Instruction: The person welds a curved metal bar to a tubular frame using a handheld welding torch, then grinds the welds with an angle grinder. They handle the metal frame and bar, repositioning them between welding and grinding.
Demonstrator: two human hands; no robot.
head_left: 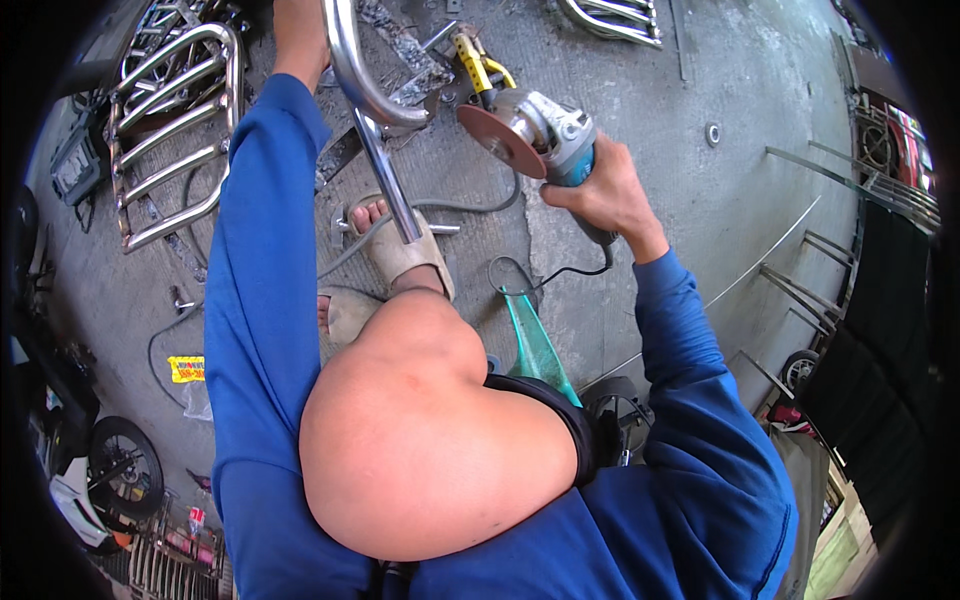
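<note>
My right hand (612, 195) is wrapped round the teal body of an angle grinder (555, 130). The grinder's reddish-brown disc (497, 140) faces left, apart from a bent shiny metal tube (362, 85). That tube curves down from the top edge, and a straight tube (388, 175) slants from it over my sandalled foot (395, 240). At the top edge, my left hand (300, 45) is beside the bent tube; its fingers are cut off by the frame, so its grip is hidden. Just beyond the disc lies a yellow-handled tool (472, 62).
A barred metal frame (180, 140) leans at the left, near a grey case (78, 165). Cables (480, 207) cross the concrete floor by my feet. A green mesh piece (535, 340) lies beside my knee. Metal tubes (800, 285) and a metal ring (713, 134) are at right.
</note>
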